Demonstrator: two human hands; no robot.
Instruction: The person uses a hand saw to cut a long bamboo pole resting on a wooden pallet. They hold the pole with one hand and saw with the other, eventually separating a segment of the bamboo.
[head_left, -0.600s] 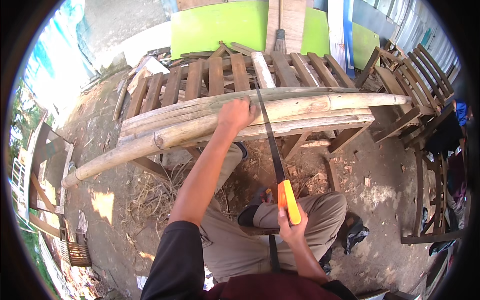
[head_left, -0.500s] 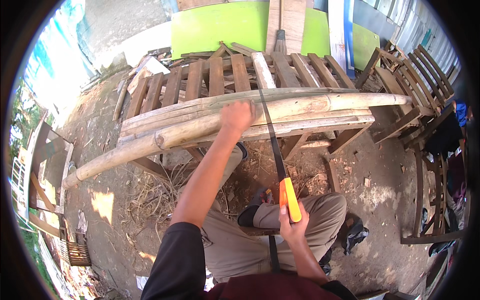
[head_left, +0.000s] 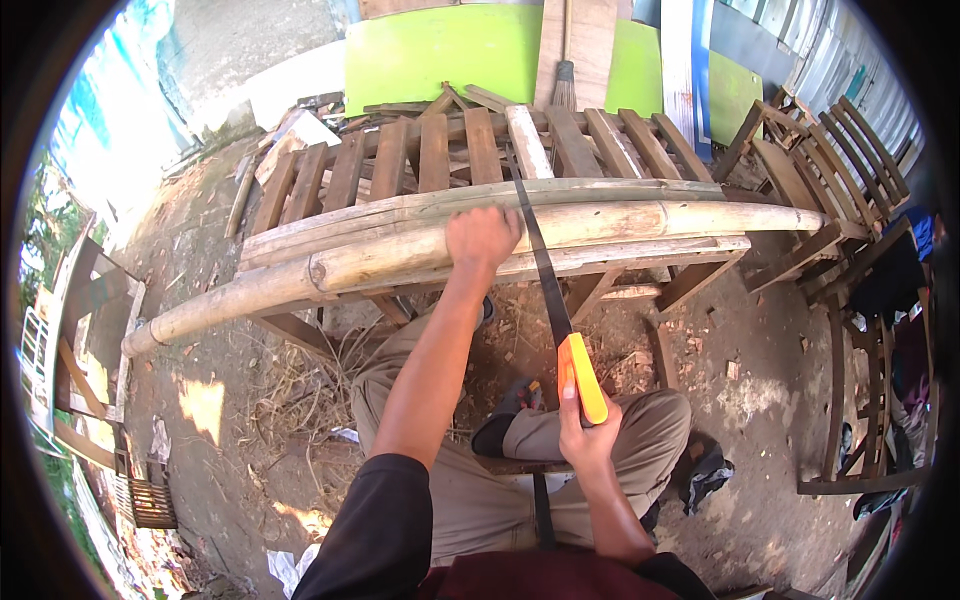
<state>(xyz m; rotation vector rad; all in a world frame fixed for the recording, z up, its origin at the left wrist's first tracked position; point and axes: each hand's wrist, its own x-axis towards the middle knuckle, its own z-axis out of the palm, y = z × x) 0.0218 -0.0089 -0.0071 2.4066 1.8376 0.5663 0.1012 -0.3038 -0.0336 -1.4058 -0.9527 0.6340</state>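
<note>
A long, thick bamboo pole point(head_left: 610, 223) lies crosswise over a slatted wooden bench point(head_left: 433, 152). My left hand point(head_left: 483, 238) is closed over the pole near its middle, the fingers wrapped on its top. In my right hand point(head_left: 588, 432) is a handsaw point(head_left: 548, 282), gripped by its yellow-orange handle. Its dark blade crosses the bamboo just right of my left hand, and the tip reaches past the far side. Whether the blade has cut into the pole I cannot tell. Split bamboo strips point(head_left: 420, 205) lie along the pole's far side.
Wooden chair-like frames point(head_left: 835, 150) stand at the right. A broom point(head_left: 565, 85) leans at the back before green panels point(head_left: 440, 60). Shavings and dry strips point(head_left: 300, 400) litter the ground by my legs. A slatted crate point(head_left: 148, 500) sits at the lower left.
My right hand has pushed the saw forward, away from me, so more of the blade's tip shows beyond the pole. My left hand keeps its hold on the bamboo.
</note>
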